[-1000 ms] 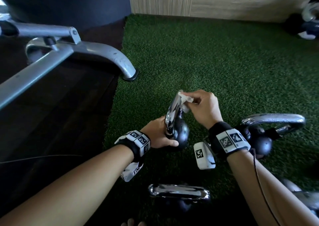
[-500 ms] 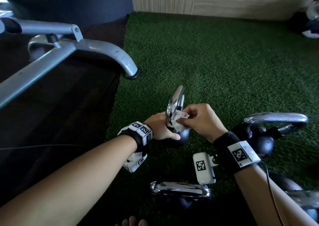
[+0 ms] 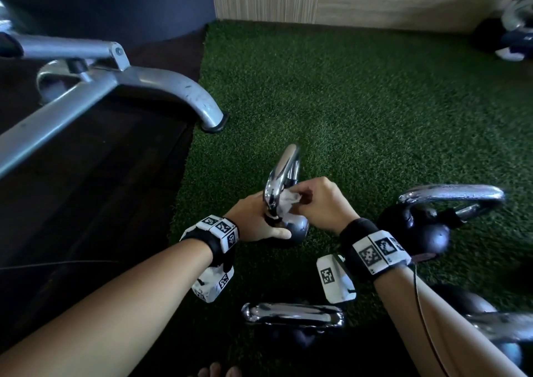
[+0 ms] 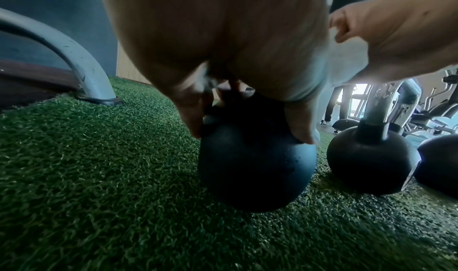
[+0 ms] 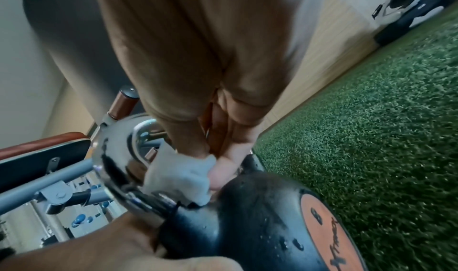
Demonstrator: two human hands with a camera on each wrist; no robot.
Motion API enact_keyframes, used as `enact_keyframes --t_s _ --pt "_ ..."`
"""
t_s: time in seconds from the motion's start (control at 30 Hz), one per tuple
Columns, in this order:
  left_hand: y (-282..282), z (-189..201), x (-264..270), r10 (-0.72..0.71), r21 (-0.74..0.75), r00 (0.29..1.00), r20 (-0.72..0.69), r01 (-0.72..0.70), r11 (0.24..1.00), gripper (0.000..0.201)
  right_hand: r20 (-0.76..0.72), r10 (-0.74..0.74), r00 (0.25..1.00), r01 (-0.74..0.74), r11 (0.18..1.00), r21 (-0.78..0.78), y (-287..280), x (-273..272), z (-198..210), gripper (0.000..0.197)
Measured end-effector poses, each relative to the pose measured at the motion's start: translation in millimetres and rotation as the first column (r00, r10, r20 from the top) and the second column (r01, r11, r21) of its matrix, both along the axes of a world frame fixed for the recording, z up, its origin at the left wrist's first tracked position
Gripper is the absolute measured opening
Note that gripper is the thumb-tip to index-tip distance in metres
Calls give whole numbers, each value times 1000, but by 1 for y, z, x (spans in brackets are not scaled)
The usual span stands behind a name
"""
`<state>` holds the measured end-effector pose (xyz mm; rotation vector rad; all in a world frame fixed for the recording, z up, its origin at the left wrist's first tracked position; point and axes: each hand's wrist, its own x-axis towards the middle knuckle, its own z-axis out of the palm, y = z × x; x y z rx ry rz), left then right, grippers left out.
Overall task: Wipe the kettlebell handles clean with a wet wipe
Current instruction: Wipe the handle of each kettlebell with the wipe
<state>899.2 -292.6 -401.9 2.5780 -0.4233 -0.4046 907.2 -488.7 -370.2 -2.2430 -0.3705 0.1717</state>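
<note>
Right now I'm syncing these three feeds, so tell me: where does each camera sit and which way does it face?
Head: worn on the head, looking down at both forearms; the right hand rubs the wet wipe on the kettlebell.
Left wrist: low under the left hand, facing the kettlebell ball on the turf.
Right wrist: along the right hand at the wipe and chrome handle.
All three share this kettlebell.

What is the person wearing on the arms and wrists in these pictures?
Both forearms are bare, without sleeves. The left wrist band and right wrist band are black with white blocks printed in black square codes. A white coded camera box hangs under each, and a thin dark cable runs along the right forearm.
</note>
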Motion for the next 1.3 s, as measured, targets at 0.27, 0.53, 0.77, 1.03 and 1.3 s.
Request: enact_keyframes --t_s 0.27,0.53,0.77,1.03,1.3 --pt "-1 8 -22 16 -116 998 64 -8 993 85 -193 184 964 -187 982 3 1 1 -3 12" --pt "-1 5 -24 -24 -107 992 125 37 994 88 -194 275 942 -277 961 18 -5 3 -3 13" --pt "-5 3 -31 -13 -93 983 182 30 995 82 -383 344 857 -136 869 476 -6 -4 -8 18" --pt "-9 3 -31 50 -91 990 136 -37 995 104 -539 350 766 303 543 783 4 -14 -16 18" --pt "-9 0 -31 106 -102 989 104 -95 990 100 -575 100 812 464 488 739 7 -7 -13 24"
